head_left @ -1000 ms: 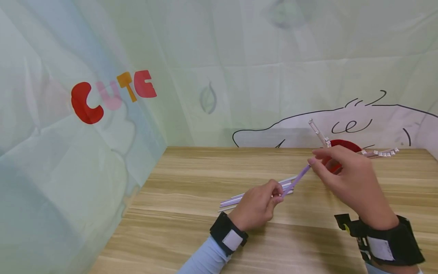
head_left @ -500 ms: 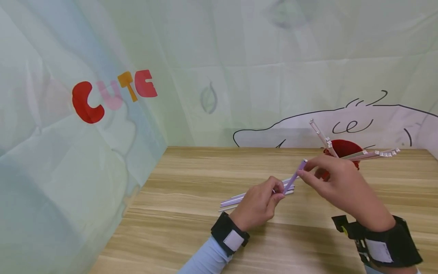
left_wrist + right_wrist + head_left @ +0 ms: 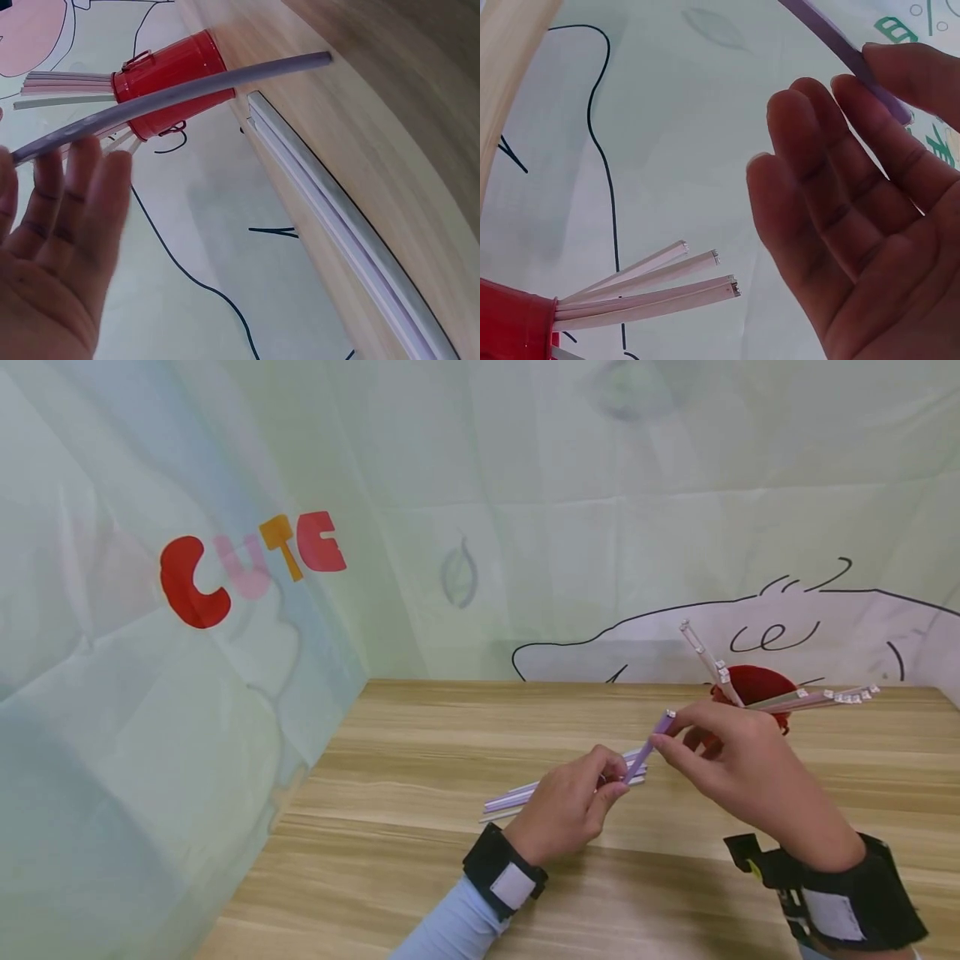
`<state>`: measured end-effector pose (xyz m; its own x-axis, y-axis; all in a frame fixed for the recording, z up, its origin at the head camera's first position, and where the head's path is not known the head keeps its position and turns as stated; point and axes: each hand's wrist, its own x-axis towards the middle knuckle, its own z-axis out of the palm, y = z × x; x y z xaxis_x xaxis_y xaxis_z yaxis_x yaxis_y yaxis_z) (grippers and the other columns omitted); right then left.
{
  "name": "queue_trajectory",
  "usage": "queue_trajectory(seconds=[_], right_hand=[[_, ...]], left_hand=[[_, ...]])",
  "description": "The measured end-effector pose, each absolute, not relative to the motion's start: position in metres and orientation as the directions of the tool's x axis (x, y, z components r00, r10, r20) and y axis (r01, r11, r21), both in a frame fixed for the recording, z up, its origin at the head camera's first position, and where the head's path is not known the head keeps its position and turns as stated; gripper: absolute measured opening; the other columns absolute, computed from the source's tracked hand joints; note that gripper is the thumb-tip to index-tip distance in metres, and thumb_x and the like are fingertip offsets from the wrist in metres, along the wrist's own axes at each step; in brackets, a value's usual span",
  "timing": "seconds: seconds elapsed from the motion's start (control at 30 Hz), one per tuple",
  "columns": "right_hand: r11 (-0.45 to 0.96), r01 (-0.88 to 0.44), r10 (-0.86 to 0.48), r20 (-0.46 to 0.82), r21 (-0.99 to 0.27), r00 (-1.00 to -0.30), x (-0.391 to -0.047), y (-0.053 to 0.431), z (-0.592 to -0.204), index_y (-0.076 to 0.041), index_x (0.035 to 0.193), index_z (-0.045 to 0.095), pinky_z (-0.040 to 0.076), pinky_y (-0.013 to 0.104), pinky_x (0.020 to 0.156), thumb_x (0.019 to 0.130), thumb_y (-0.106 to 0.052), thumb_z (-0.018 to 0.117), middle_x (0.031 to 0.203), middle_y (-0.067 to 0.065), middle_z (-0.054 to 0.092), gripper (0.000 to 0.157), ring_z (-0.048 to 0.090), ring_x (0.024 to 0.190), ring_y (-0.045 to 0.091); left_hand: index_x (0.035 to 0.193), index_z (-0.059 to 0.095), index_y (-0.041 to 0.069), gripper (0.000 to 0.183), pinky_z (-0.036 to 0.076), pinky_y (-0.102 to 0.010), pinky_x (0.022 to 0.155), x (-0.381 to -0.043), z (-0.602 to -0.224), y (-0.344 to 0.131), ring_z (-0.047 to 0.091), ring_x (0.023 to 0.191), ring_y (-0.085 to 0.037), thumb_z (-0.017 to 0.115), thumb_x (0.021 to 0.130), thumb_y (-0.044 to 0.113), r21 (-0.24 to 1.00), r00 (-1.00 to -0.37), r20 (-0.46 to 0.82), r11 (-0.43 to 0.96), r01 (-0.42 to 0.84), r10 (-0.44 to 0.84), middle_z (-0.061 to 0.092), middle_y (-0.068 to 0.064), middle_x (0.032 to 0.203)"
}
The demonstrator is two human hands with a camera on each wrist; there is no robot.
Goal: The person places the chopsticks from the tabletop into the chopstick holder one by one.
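A slim purple straw-like strip (image 3: 643, 755) spans the gap between my two hands, tilted up to the right. My left hand (image 3: 564, 803) pinches its lower end with thumb and index finger. Near the upper end, my right hand (image 3: 738, 756) holds it between thumb and index finger, as the right wrist view shows of the strip (image 3: 838, 46). Beneath and beside my left hand lies a bundle of white and purple strips (image 3: 510, 800) on the table. Behind my right hand stands a red metal bucket (image 3: 176, 79) with pale pink and white strips (image 3: 652, 296) fanning out.
The wooden table (image 3: 420, 727) ends against a pale printed cloth backdrop (image 3: 480, 568). Colourful letters (image 3: 193, 583) mark the cloth on the left. The bucket's strips stick out sideways and upward close to my right hand.
My right hand has moved left and slightly down along the purple strip, nearer my left hand, baring the strip's upper end and more of the bucket. My left hand has barely moved.
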<state>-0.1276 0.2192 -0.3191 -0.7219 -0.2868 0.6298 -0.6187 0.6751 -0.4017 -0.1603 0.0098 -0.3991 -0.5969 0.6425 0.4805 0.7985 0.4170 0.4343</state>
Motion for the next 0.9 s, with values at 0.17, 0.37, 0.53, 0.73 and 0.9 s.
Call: queue_trajectory(seconds=[0.17, 0.37, 0.53, 0.73, 0.9], right_hand=[[0.664, -0.630, -0.270, 0.656, -0.403, -0.704, -0.126, 0.218, -0.319, -0.022, 0.085, 0.066, 0.052, 0.024, 0.052, 0.073, -0.018, 0.078, 0.076, -0.012, 0.061, 0.018, 0.054, 0.065, 0.000], [0.657, -0.652, -0.228, 0.724, -0.379, -0.651, -0.125, 0.220, -0.319, -0.017, 0.089, 0.068, 0.050, 0.016, 0.056, 0.070, -0.012, 0.079, 0.076, -0.009, 0.064, 0.023, 0.056, 0.062, -0.001], [0.648, -0.653, -0.155, 0.771, -0.392, -0.618, -0.121, 0.223, -0.317, -0.009, 0.096, 0.067, 0.048, 0.012, 0.061, 0.068, -0.003, 0.078, 0.081, -0.001, 0.067, 0.030, 0.058, 0.065, 0.001], [0.635, -0.659, -0.017, 0.846, -0.403, -0.533, -0.116, 0.224, -0.310, -0.002, 0.099, 0.066, 0.044, 0.008, 0.067, 0.069, 0.004, 0.075, 0.086, 0.008, 0.068, 0.032, 0.058, 0.070, 0.003], [0.617, -0.674, 0.124, 0.896, -0.407, -0.427, -0.115, 0.226, -0.305, 0.005, 0.102, 0.064, 0.044, 0.008, 0.070, 0.075, 0.005, 0.070, 0.092, 0.018, 0.067, 0.028, 0.059, 0.075, 0.005]], left_hand=[[0.109, 0.048, 0.018, 0.016, 0.037, -0.012, 0.051, -0.160, -0.400, 0.009, 0.042, 0.064, 0.002, 0.051, 0.095, 0.025, 0.444, -0.628, 0.407, 0.457, 0.770, 0.663, 0.053, 0.011, 0.085], [0.110, 0.051, 0.020, 0.016, 0.039, -0.011, 0.059, -0.162, -0.403, 0.008, 0.043, 0.072, 0.006, 0.051, 0.095, 0.026, 0.416, -0.628, 0.371, 0.483, 0.771, 0.684, 0.053, 0.013, 0.089], [0.109, 0.055, 0.020, 0.017, 0.041, -0.011, 0.066, -0.164, -0.406, 0.008, 0.046, 0.080, 0.007, 0.053, 0.094, 0.027, 0.373, -0.629, 0.342, 0.514, 0.773, 0.698, 0.057, 0.012, 0.093], [0.112, 0.060, 0.019, 0.026, 0.046, -0.021, 0.074, -0.165, -0.411, 0.005, 0.052, 0.087, -0.003, 0.056, 0.091, 0.033, 0.232, -0.659, 0.320, 0.619, 0.751, 0.680, 0.062, 0.006, 0.099], [0.113, 0.063, 0.018, 0.032, 0.049, -0.028, 0.073, -0.166, -0.417, 0.001, 0.055, 0.090, -0.011, 0.058, 0.088, 0.038, 0.121, -0.726, 0.281, 0.727, 0.676, 0.628, 0.064, 0.002, 0.100]])
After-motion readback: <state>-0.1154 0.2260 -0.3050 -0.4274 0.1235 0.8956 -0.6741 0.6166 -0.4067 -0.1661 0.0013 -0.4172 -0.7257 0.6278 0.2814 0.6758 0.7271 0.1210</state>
